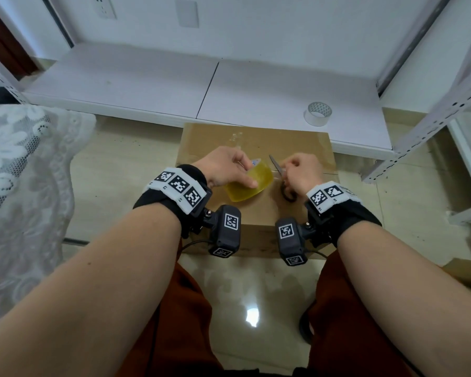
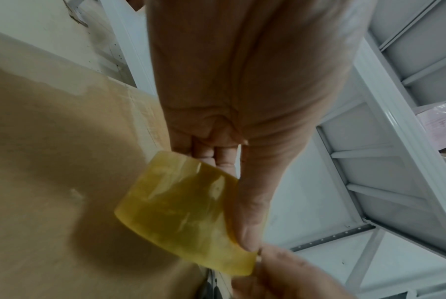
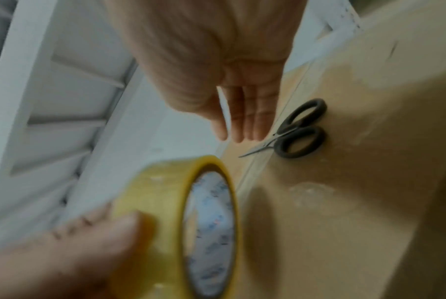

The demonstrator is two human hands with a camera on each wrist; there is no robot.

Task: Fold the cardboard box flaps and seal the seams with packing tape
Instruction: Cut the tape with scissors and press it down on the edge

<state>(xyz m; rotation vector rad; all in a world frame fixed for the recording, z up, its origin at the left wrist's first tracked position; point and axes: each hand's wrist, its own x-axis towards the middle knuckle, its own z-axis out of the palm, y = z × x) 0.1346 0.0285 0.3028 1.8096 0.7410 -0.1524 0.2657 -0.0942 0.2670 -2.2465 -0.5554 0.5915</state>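
Two hands work over the closed top of a cardboard box point(image 1: 256, 208) that sits on the tiled floor point(image 1: 120, 172) in front of the person's knees. The left hand point(image 1: 223, 168) grips a yellow roll of packing tape point(image 1: 252, 183), thumb laid along the outer face and fingers curled behind it, holding the roll on edge just above the cardboard; the left wrist view shows the thumb point(image 2: 252, 212) pressed down the side of the roll point(image 2: 181, 212), and the right wrist view shows its printed paper core point(image 3: 211, 218). The right hand point(image 1: 301, 171) is just beside the roll, over a pair of scissors point(image 1: 279, 170) with black handles that lies flat on the box near the centre seam. From the head view its fingers look bent in toward the blades, while the blurred right wrist view shows the fingers point(image 3: 245, 119) fairly straight and apart from the scissors point(image 3: 297, 131), so it appears loosely spread and holding nothing, though that is not certain. Shiny patches of clear tape already lie on the far part of the box top. Beyond the box runs a low white shelf board point(image 1: 147, 88) against the wall, and a second, whitish tape roll point(image 1: 318, 113) stands on it to the right. A grey perforated metal rack point(image 1: 419, 137) rises at the right, and a white lace cloth point(image 1: 19, 159) covers something at the left.
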